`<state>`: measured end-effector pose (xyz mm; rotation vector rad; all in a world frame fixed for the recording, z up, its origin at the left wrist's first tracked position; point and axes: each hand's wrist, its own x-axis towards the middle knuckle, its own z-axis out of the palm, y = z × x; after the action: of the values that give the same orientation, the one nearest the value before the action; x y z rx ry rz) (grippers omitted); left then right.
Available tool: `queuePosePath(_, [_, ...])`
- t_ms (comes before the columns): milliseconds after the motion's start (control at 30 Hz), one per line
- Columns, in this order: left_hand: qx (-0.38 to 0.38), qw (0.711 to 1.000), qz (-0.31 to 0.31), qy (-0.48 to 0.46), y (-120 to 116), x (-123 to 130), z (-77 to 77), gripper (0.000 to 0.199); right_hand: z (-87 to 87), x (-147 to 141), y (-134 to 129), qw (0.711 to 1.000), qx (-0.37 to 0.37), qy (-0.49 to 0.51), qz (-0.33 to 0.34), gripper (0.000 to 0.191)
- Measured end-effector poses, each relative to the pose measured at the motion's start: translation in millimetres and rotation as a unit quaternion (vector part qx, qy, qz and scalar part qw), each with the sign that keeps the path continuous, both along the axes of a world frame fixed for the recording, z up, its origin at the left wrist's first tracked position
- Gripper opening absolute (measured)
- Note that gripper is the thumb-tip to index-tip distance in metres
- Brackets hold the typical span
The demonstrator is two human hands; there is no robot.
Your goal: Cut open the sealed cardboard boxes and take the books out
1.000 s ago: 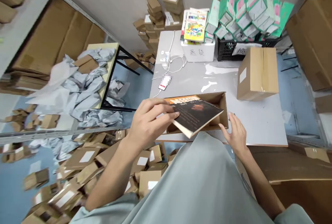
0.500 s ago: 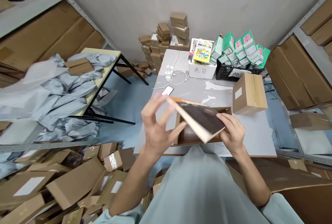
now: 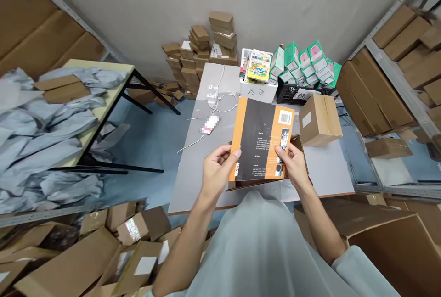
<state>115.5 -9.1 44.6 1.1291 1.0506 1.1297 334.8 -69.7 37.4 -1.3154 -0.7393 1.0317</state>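
Note:
A black book [image 3: 258, 141] with orange side bands and a barcode is held up in front of me, its printing upside down. My left hand [image 3: 219, 166] grips its left edge, thumb on the cover. On the right edge, my right hand [image 3: 292, 161] pinches it the same way. Behind and below the book is an open cardboard box [image 3: 251, 184], mostly covered by it, so I cannot see inside. The box stands on the grey table [image 3: 193, 173] at its front edge.
A closed carton [image 3: 320, 120] stands right of the open box. Behind are a white bin [image 3: 258, 91] of books and a black crate [image 3: 289, 97] of green boxes. A phone [image 3: 210, 125] and cables lie left. Cartons [image 3: 138, 228] crowd the floor; grey parcels [image 3: 51, 127] cover another table.
The book has turned from tilted to facing me, showing its black and orange cover. My left hand has moved from a raised, spread pose to grip its left edge.

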Motion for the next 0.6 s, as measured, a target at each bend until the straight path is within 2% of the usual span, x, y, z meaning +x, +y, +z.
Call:
queuePosePath(133, [0.042, 0.998, 0.044, 0.012, 0, 3, 3.0, 0.03, 1.0, 3, 5, 0.998, 0.033, -0.044, -0.011, 0.065])
queuePosePath(300, [0.062, 0.998, 0.003, 0.028, 16, -9, 3.5, 0.033, -2.5, 14, -3, 0.997, 0.038, -0.062, -0.006, 0.057])
queuePosePath(367, [0.124, 0.99, -0.015, 0.061, 28, -17, 6.2, 0.029, -5.7, 18, -7, 0.994, 0.04, -0.101, -0.005, 0.053])
queuePosePath(433, [0.224, 0.967, -0.017, 0.12, 38, -22, 13.7, 0.021, -5.5, 23, -12, 0.978, 0.063, -0.189, -0.062, 0.054])
queuePosePath(467, [0.284, 0.945, -0.021, 0.16, 41, -23, 19.3, 0.016, -3.1, 25, -15, 0.956, 0.081, -0.258, -0.118, 0.058])
queuePosePath(533, [0.404, 0.877, -0.051, 0.254, 44, -21, 33.1, 0.012, 6.5, 27, -22, 0.873, 0.113, -0.424, -0.215, 0.071])
queuePosePath(567, [0.457, 0.834, -0.074, 0.3, 44, -17, 40.3, 0.015, 12.8, 27, -25, 0.826, 0.121, -0.505, -0.22, 0.076])
queuePosePath(600, [0.502, 0.789, -0.097, 0.341, 43, -12, 47.2, 0.02, 19.3, 27, -28, 0.787, 0.12, -0.576, -0.185, 0.077])
